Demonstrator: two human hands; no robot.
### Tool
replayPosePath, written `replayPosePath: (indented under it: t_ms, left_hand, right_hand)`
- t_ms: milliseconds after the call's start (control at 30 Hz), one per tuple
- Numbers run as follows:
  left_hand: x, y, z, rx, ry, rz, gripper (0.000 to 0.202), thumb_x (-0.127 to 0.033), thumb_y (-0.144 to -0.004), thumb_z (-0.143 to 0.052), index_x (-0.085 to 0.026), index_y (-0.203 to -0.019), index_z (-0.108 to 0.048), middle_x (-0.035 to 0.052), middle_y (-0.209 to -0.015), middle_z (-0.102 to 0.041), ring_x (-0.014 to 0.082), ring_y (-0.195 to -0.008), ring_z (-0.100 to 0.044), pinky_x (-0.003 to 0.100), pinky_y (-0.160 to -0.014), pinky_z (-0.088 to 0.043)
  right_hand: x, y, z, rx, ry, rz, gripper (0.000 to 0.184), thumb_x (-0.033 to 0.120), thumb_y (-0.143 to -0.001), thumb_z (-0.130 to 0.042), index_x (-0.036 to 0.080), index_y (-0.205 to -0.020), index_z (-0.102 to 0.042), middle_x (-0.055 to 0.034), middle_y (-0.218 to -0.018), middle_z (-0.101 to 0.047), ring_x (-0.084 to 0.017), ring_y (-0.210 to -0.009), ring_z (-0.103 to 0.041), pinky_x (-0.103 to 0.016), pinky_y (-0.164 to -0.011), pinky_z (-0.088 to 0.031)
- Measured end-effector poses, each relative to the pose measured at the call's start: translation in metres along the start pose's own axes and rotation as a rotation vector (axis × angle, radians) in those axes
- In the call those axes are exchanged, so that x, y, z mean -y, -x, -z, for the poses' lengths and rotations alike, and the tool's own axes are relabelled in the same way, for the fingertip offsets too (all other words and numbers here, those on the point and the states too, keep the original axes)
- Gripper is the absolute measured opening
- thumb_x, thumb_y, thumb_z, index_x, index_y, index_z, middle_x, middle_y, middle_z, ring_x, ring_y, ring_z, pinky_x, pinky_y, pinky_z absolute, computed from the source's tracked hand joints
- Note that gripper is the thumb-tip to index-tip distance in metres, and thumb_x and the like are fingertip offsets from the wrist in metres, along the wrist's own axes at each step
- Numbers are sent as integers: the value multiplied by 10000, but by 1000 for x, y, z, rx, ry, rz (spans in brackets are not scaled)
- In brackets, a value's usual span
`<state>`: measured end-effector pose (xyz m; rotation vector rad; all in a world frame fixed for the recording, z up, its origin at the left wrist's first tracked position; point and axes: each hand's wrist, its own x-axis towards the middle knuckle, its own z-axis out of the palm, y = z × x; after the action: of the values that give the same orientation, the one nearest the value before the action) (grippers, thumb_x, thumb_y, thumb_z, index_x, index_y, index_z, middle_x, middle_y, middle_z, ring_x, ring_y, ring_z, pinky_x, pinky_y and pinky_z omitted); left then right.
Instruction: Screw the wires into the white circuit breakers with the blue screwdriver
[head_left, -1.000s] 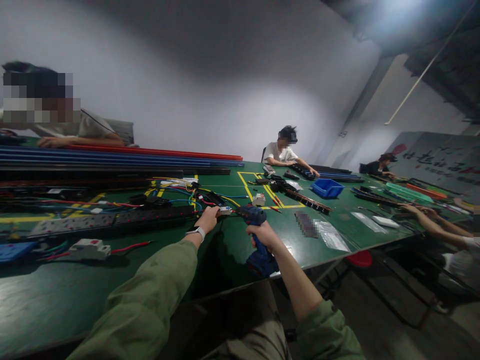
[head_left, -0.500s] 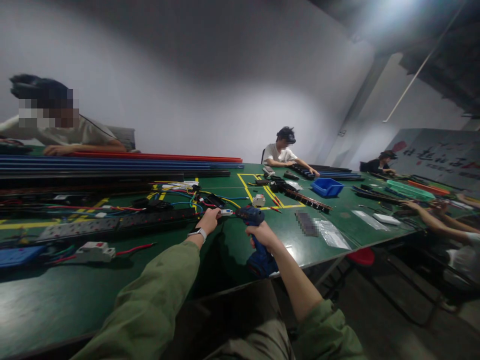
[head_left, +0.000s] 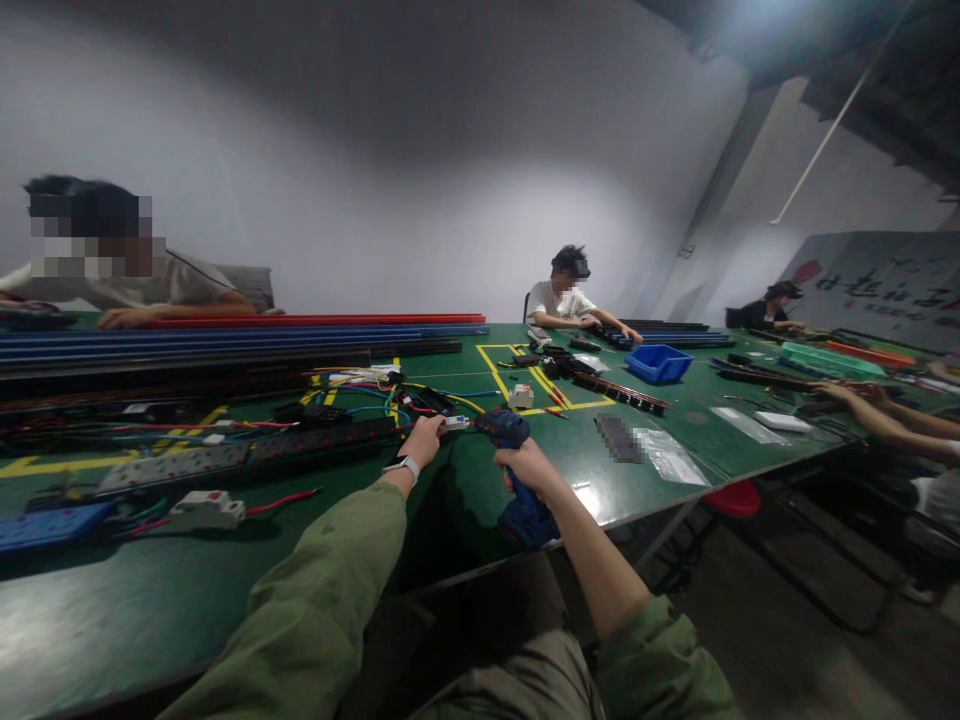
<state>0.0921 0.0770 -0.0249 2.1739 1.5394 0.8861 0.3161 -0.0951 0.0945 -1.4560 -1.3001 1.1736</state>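
My right hand [head_left: 527, 464] grips the handle of a blue cordless drill [head_left: 514, 478], whose nose points left at a small white part [head_left: 454, 422]. My left hand [head_left: 424, 437] is closed around the end of a long black power strip [head_left: 247, 453] and holds that white part against the drill's tip. Both arms wear green sleeves, and a watch sits on my left wrist. Coloured wires [head_left: 367, 388] lie tangled just behind the strip.
On the green table [head_left: 480, 480] lie a white breaker with a red wire [head_left: 208, 508], long blue and red rails [head_left: 240, 332], a blue bin [head_left: 658, 363] and plastic bags [head_left: 670, 457]. Other people sit at the far left, the far middle and the right. A red stool [head_left: 732, 496] stands below the edge.
The view has shifted slightly; my hands, the drill and the strip stay in the same hold and place.
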Motion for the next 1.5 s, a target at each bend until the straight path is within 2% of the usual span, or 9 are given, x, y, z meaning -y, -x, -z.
replayPosePath:
  t_ms: [500,1000,1233,1500]
  left_hand:
    - [-1,0,0,-6,-16,-21,321,-176,-999,-532,-157,-1255,-725,109,-1028,-596,219,-989,-622,349,-1051,-483]
    - [3,-1,-3,11,-24,-24,382,-114,-976,-507,-172,-1296,-709,119,-1049,-596,242,-1076,-616,353,-1084,-474]
    - [0,0,-1,14,-14,-6,377,-121,-974,-518,-180,-1292,-710,122,-1087,-608,237,-1080,-623,345,-1093,-467]
    - [-4,1,3,29,-65,-24,374,-106,-971,-506,-163,-1279,-710,122,-1029,-618,249,-1082,-612,351,-1059,-484]
  right_hand:
    - [-7,-8,-1,38,-7,35,125,162,-672,-603,219,-720,-503,81,-450,-445,-137,-351,-498,-217,-345,-353]
    - [2,2,-1,22,-10,-37,114,148,-703,-604,212,-764,-532,72,-419,-457,-119,-358,-471,-206,-381,-341]
    - [1,0,0,42,-14,-13,125,140,-680,-601,212,-756,-534,69,-438,-470,-129,-358,-485,-219,-365,-351]
    - [-7,-9,2,54,-11,29,113,152,-679,-615,210,-683,-518,59,-445,-464,-131,-362,-490,-225,-365,-361]
